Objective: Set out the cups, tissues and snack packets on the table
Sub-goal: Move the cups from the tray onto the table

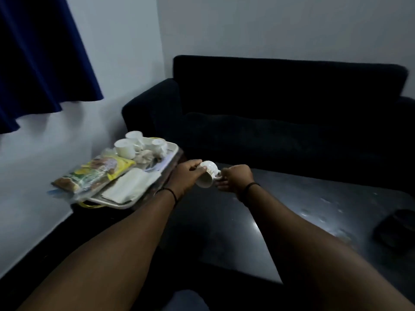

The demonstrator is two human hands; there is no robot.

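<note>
Head view: both hands hold one white cup (207, 174) tipped on its side above the dark table (292, 209), just right of the tray (155, 176). Left hand (187, 176) grips its body; right hand (234, 180) pinches the handle. More cups (125, 147), snack packets (96, 173) and tissues (130, 186) lie on the tray (blurred).

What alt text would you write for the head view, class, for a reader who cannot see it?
Both hands hold one white cup tilted above a dark table: the left hand grips its body, the right hand its handle. On the left a tray holds more white cups, snack packets and folded tissues; a dark sofa stands behind.
</note>
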